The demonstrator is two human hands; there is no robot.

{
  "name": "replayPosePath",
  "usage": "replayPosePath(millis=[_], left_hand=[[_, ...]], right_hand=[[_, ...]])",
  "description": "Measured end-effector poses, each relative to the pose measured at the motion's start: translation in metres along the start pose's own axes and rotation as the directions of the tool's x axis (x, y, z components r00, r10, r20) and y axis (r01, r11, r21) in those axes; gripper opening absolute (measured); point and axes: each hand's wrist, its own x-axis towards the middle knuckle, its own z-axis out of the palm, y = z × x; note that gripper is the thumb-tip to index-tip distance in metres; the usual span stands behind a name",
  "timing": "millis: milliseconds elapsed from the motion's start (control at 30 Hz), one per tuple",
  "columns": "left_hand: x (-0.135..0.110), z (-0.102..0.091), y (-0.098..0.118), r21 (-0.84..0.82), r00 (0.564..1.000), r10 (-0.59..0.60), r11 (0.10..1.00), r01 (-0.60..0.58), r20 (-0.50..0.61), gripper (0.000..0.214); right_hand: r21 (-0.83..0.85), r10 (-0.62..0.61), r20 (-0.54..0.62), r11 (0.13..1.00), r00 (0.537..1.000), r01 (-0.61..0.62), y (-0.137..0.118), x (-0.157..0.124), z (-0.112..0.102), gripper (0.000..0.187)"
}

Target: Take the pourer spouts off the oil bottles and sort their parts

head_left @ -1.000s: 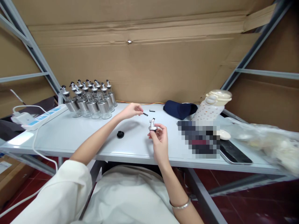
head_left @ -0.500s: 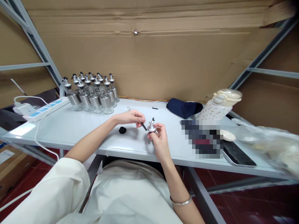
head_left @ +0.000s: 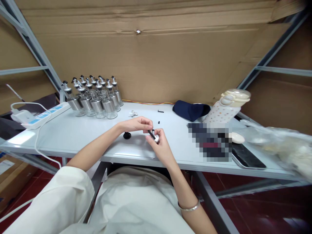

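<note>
My right hand [head_left: 162, 147] is closed around a silver bottle pourer [head_left: 156, 139], holding it just above the table. Between thumb and fingers, my left hand [head_left: 143, 124] pinches a slim black flap [head_left: 151, 134], which lies against the pourer's spout; whether it is attached I cannot tell. To the left on the table sits a round black stopper [head_left: 127, 135]. Farther back lie another silver spout piece [head_left: 133, 113], a tiny black part [head_left: 159, 122] and a thin black L-shaped piece [head_left: 160, 111].
Several glass and steel oil bottles [head_left: 97, 104] stand at the back left, beside a white power strip [head_left: 46, 115]. On the right are a navy cap [head_left: 191, 110], a dotted white bottle [head_left: 223, 112], a phone [head_left: 248, 157] and a plastic bag [head_left: 275, 146].
The pourer has tilted and moved slightly left in my right hand. The black flap, apart from the spout before, now meets it. My hands are closer together.
</note>
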Motion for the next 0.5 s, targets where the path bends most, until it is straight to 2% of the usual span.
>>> replayPosePath(millis=[167,500], left_hand=[[-0.0001,0.003,-0.001,0.02,1.0,-0.023,1.0,0.023,0.009,0.042],[0.0019,0.005,-0.0046,-0.071,1.0,0.002,0.998,-0.001,0.009,0.037]], right_hand=[[-0.019,-0.023,-0.035,1.0,0.999,0.022,0.0022,0.0023,0.0005,0.031],[-0.082,-0.021,-0.054,0.996,0.998,0.016,-0.0054,0.0004,0.0014,0.032]])
